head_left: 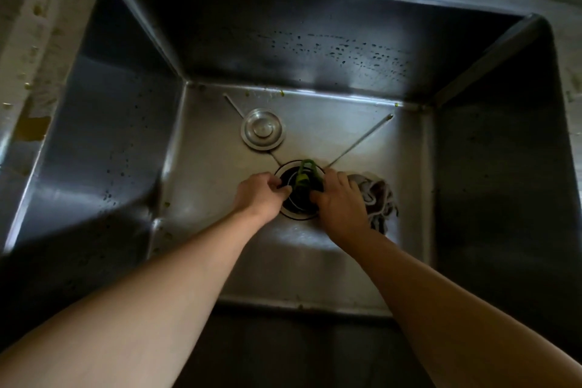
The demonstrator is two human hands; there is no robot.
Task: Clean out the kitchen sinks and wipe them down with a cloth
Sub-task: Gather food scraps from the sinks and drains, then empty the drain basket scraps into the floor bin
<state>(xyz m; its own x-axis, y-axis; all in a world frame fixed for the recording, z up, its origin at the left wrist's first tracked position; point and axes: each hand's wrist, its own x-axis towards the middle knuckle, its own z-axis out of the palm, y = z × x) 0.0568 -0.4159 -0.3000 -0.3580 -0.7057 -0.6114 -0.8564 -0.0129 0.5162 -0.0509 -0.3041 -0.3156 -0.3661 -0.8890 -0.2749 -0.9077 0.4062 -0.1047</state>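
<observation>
A deep steel sink (132, 142) is seen from above, and both bare arms are stretched down to its floor. The drain (299, 189) lies near the middle of the floor, ringed in bright metal, and a green strainer (304, 178) with an arched handle is seen standing in its opening. The left hand (259, 195) is set at the drain's left edge, its fingers curled and closed together at the rim of the strainer; whether the strainer itself or only the rim is pinched cannot be told. The right hand (338, 198) is placed at the drain's right edge, its fingers bent down onto the strainer's side, and what is gripped beneath them cannot be told either. A crumpled cloth (378, 198), grey and dark red, is laid on the sink floor just right of the right hand, touching its back. A round metal stopper (263, 132) is left flat on the floor up and to the left of the drain, apart from both hands. Water drops are scattered over the far wall, and greenish specks are seen along the sink's rim and back corners.
</observation>
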